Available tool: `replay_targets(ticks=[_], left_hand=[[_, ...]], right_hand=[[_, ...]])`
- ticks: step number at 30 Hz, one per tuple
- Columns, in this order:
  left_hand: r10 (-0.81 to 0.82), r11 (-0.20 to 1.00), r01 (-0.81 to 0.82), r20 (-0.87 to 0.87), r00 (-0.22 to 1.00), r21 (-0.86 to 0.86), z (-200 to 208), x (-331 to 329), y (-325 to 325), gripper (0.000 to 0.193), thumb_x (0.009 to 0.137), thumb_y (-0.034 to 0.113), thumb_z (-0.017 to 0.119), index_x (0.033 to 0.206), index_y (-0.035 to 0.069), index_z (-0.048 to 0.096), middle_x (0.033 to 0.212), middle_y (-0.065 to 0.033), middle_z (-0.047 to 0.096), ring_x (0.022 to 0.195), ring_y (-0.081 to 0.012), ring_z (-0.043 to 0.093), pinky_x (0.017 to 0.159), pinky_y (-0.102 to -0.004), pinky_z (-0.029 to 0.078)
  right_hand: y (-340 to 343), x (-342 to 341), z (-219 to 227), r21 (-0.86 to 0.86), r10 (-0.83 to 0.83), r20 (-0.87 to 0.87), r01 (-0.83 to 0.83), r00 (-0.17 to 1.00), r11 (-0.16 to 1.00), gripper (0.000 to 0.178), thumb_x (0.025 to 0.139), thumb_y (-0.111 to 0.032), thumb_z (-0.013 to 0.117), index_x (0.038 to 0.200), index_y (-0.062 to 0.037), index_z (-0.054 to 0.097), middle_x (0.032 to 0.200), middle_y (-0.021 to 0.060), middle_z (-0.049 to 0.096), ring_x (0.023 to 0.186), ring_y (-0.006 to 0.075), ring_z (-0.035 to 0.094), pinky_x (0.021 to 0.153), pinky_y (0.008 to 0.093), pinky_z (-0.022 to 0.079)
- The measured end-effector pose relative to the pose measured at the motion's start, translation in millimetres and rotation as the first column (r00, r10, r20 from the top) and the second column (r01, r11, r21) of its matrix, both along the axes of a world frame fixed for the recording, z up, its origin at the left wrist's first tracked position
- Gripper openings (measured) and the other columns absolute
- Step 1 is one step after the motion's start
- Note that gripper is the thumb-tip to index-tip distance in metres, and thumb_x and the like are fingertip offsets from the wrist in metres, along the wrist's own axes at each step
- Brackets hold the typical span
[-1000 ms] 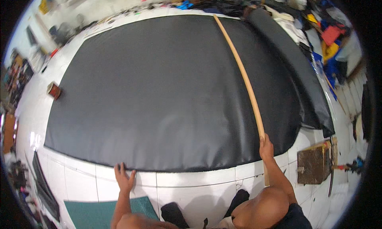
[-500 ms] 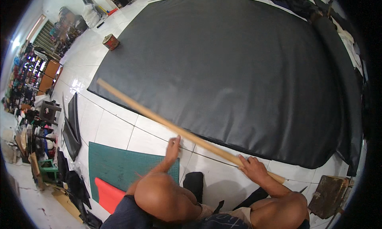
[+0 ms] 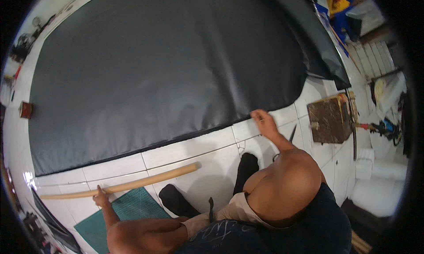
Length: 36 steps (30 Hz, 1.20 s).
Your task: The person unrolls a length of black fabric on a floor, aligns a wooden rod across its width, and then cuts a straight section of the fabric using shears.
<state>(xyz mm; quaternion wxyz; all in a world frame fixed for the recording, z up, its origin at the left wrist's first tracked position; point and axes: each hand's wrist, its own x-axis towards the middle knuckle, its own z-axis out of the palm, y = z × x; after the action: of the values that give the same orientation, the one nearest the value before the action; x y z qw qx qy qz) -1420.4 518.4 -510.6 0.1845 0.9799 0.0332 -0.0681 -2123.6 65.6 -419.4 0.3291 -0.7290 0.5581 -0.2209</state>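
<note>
A large black sheet (image 3: 168, 64) of leather-like material lies spread over the white tiled floor (image 3: 194, 150). My right hand (image 3: 262, 121) pinches its near edge at the right. A long pale wooden stick (image 3: 132, 184) lies on the tiles in front of the sheet. My left hand (image 3: 102, 196) rests on the stick near its left part, fingers on it. Both my knees and dark shorts fill the lower part of the view.
A green cutting mat (image 3: 119, 214) lies at the lower left under my left arm. A small red-brown tin (image 3: 25, 109) stands at the sheet's left edge. A brown wooden board (image 3: 328, 120) and a long thin tool (image 3: 354, 126) lie at right, with cluttered fabrics beyond.
The stick moved off the sheet's edge to the tiles at left. My right hand let go of it and took the sheet's edge. The view swung right.
</note>
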Motion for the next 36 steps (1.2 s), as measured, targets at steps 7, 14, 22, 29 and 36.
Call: replay_targets(ticks=[7,14,22,29,36], left_hand=[[-0.909,0.397,0.916,0.109,0.401,-0.061,112,-51,-209,0.048,0.088,0.016,0.069,0.131,0.003,0.053,0.121,-0.0205,0.057,0.115,-0.0388,0.055,0.1,-0.0434,0.044],[-0.912,-0.279,0.959,-0.329,-0.247,0.052,167,-246,-388,0.048,0.084,0.032,0.07,0.127,0.011,0.061,0.13,-0.0148,0.056,0.118,-0.0343,0.055,0.1,-0.043,0.046],[-0.911,-0.407,0.901,0.133,-0.39,-0.147,73,-466,-385,0.05,0.081,0.029,0.072,0.126,0.01,0.059,0.14,-0.02,0.046,0.132,-0.0377,0.042,0.11,-0.0517,0.034],[-0.961,-0.218,0.966,0.204,-0.188,-0.138,50,-493,-388,0.023,0.087,0.011,0.057,0.107,0.006,0.065,0.115,-0.0145,0.059,0.118,-0.0348,0.052,0.109,-0.0535,0.036],[-0.974,-0.198,0.968,0.142,-0.177,-0.156,58,-480,-396,0.02,0.081,0.009,0.064,0.1,0.005,0.067,0.094,-0.0133,0.06,0.096,-0.0341,0.059,0.105,-0.0502,0.043]], right_hand=[[119,-144,13,0.037,-0.358,-0.608,0.475,0.709,0.879,0.045,0.09,-0.043,0.064,0.108,-0.0034,0.053,0.086,0.0189,0.066,0.08,0.0369,0.065,0.075,0.0449,0.05],[191,-106,-17,-0.088,-0.568,-0.265,0.567,0.779,0.819,0.045,0.082,-0.021,0.075,0.111,0.0039,0.052,0.101,0.0215,0.059,0.092,0.0367,0.06,0.082,0.0439,0.048],[189,-130,-5,0.191,-0.621,-0.345,0.7,0.704,0.688,0.05,0.075,-0.028,0.081,0.104,0.004,0.056,0.094,0.0236,0.063,0.091,0.0411,0.061,0.08,0.0463,0.048],[172,-143,-30,0.28,-0.604,-0.356,0.698,0.713,0.659,0.035,0.078,-0.019,0.069,0.1,0.0054,0.055,0.088,0.0168,0.064,0.078,0.0306,0.064,0.073,0.0397,0.052],[164,-56,14,0.833,-0.553,-0.013,0.316,0.833,0.455,0.026,0.091,-0.026,0.07,0.097,-0.0042,0.058,0.079,0.0012,0.057,0.077,0.0124,0.052,0.07,0.031,0.044]])
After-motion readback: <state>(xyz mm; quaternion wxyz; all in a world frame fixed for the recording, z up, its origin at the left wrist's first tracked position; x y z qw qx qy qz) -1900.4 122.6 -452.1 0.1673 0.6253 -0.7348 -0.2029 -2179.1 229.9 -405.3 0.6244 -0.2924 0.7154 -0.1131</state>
